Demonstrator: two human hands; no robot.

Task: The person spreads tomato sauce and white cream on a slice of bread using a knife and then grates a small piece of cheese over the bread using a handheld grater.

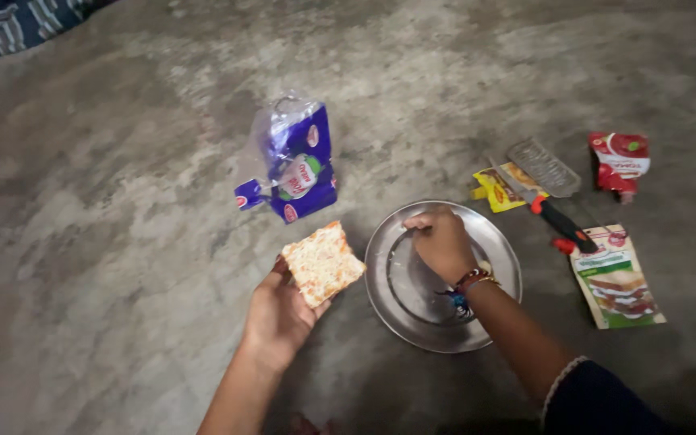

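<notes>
My left hand (277, 316) holds a slice of bread (323, 263) coated with an orange-red spread, just left of a round steel plate (396, 234) on the floor. My right hand (442, 242), with bead bracelets at the wrist, hovers over the plate with its fingers curled shut; what it grips, if anything, is hidden. A blue and clear bread bag (292, 165) stands behind the slice.
To the right of the plate lie a yellow sachet (497, 190), a metal grater (544, 167) with a red and black handle (561, 225), a red sauce pouch (619, 163) and a green and white pouch (618, 278). Striped cloth (10, 24) sits at the top left on the concrete floor.
</notes>
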